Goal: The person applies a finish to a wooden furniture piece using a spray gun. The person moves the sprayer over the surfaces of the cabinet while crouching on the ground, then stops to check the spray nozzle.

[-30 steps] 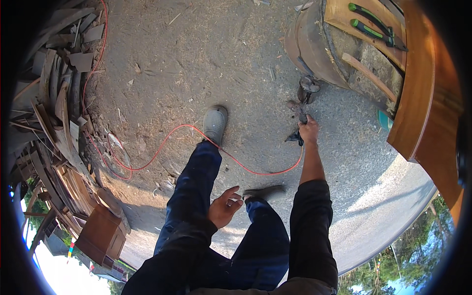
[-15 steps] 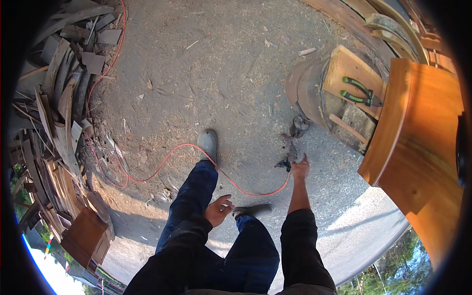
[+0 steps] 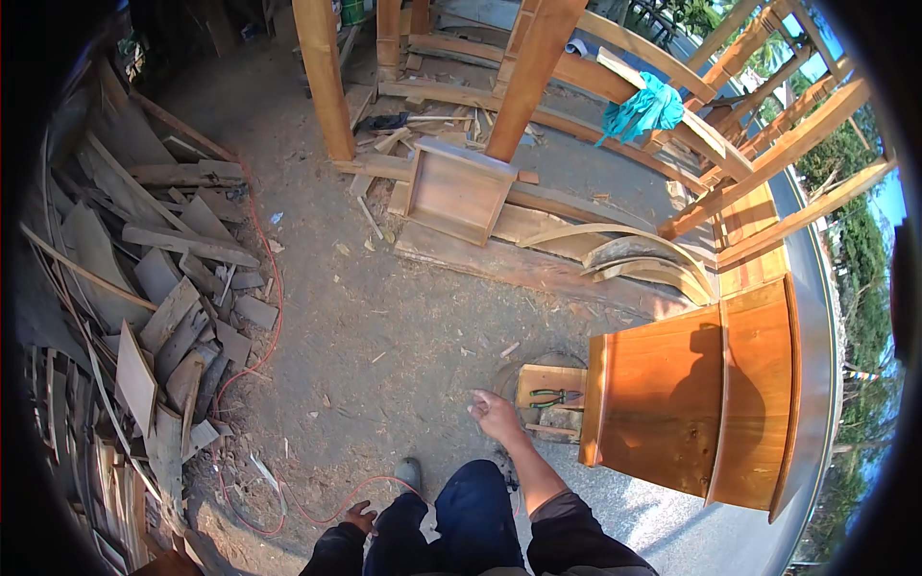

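Note:
My right hand [image 3: 496, 417] is held out over the bare ground, left of a wooden board [image 3: 540, 374]. Its fingers point left, somewhat apart, and nothing shows in them. On the board lie pliers [image 3: 549, 395] with green and black handles, just right of that hand. Lower down, my left hand [image 3: 361, 518] hangs near my left leg, fingers apart and holding nothing. A thin red hose [image 3: 338, 506] runs over the ground past my left foot. The tool-like dark thing at its end is hidden behind my leg and arm.
A large varnished wooden cabinet [image 3: 663, 394] lies at the right. Scrap wood [image 3: 178, 317] is heaped along the left. Ahead stand a wooden drawer [image 3: 459, 195], curved wood pieces [image 3: 648, 259] and upright posts [image 3: 538, 77]. A turquoise cloth [image 3: 645, 108] hangs on a beam.
My view has tilted up and shows the area ahead. My right hand has risen from the dark thing at the hose's end and points left. My left hand stays low.

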Motion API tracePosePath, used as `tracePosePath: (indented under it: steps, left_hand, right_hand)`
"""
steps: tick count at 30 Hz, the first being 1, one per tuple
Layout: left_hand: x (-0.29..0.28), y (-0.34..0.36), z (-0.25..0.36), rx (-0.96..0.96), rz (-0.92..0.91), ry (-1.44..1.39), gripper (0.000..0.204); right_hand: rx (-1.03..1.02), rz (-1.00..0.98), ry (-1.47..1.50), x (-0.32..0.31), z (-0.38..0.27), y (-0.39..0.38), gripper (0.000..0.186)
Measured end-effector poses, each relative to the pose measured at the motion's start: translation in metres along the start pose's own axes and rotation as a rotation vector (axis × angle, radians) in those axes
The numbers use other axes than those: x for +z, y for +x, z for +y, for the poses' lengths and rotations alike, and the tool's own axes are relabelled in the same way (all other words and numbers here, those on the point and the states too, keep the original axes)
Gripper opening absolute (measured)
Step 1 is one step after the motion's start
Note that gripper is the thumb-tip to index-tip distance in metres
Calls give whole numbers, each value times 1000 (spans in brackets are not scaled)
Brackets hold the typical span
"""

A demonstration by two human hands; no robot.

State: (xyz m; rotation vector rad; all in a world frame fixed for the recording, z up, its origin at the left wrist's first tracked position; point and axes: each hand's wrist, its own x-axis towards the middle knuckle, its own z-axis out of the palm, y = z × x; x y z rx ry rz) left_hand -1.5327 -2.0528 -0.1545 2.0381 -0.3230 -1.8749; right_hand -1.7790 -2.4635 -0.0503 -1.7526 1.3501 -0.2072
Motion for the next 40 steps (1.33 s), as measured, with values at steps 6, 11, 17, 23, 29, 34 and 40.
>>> tracePosePath:
  steps: [6,11,17,23,29,34,40]
  left_hand:
    - [-123,-28,21,-53,384,151,74]
    - [-152,-79,102,-299,638,94,84]
    - [-154,-87,203,-543,646,-173,85]
    - [-135,-102,238,-621,664,-326,86]
    - [-111,-119,236,-648,750,-472,87]
    - [-175,-96,222,-621,838,-322,84]
    - [-184,-73,255,-581,919,-492,76]
  right_hand:
    - [-180,306,456,-207,-141,251,51]
    - [-230,607,826,-378,-243,448,58]
    - [-31,836,848,-510,-292,613,69]
    - [256,927,807,-563,-300,676,74]
    - [124,864,1010,-529,-333,727,41]
    - [131,844,1167,-565,-245,750,30]
    - [-155,587,1397,-498,-252,729,53]
